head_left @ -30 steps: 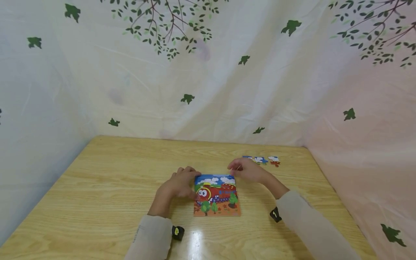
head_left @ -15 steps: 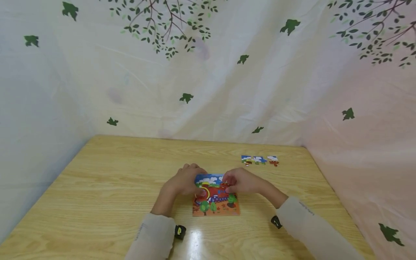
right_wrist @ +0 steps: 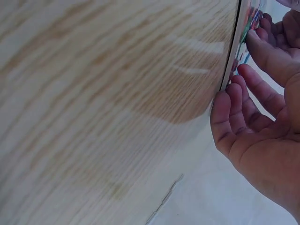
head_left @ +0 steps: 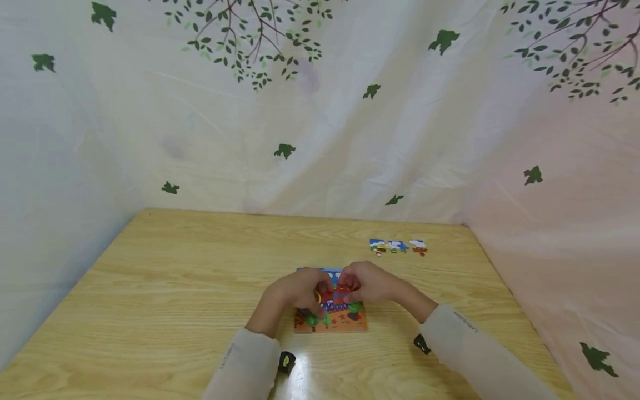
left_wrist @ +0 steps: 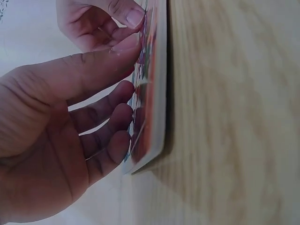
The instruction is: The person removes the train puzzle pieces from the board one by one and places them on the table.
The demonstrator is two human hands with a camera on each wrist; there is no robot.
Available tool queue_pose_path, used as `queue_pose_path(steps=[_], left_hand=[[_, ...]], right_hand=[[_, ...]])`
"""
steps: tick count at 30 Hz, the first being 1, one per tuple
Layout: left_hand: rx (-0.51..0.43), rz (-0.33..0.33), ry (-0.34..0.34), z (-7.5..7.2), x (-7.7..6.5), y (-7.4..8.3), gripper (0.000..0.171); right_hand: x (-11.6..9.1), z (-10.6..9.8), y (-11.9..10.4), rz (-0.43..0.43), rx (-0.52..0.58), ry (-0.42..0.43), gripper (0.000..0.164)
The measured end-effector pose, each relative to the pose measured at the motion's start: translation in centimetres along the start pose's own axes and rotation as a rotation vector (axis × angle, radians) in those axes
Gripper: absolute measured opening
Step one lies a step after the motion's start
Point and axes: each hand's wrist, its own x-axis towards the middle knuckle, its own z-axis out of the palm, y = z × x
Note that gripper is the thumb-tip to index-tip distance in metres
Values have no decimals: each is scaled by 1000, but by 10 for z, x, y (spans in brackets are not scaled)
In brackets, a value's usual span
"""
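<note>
Sleeves [head_left: 245, 364]: yours, pale, nearest the cam; printed text on both; black strap piece [head_left: 286, 363] by the L wrist, another by the R.
L hand [head_left: 302, 289]: thumb & fingertips on the picture face, L part; grip moderately wide, thumb set apart from fingers, tips resting on the surface.
R hand [head_left: 372, 280]: fingers bent, thumb on the face, R part, other tips at the edge; grip narrow, but can't tell if a pc is pinched btwn.
Train jigsaw [head_left: 345, 322]: flat on the table under both your hands, approx. square, pale thin rim; orange ground w/ red star shapes, green trees, purple-blue wheels, red train body, blue sky w/ white clouds up top. Train's front mostly hidden by your L hand.
Wood table [head_left: 175, 289]: light brown, grained, glare spot nearest you.
Loose jigsaw pcs [head_left: 397, 245]: three in a row, beyond the R hand; blue & white tops, R one red below.
Backdrop [head_left: 215, 139]: pale cloth, green leaf prints, branches up high.
</note>
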Motion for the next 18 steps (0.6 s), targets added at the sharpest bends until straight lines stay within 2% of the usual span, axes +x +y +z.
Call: queue_pose_path(steps=[4,7,9,13,18], left_hand=[[53,-14,-11,-1,-2,1,56],[125,-40,-18,-2,-3,0,66],[172,-58,-24,-3,-3,1,71],[206,-95,-31,-7,-4,5,74],[200,-112,-39,-11,-3,4,72]], right_hand=[[2,1,1,58,9,32,25],[3,0,1,94,5,51,25],[4,-2,0,91,-4,55,26],[6,-4,0,81,-23,64,29],[8,-6,1,102,-66,90,29]])
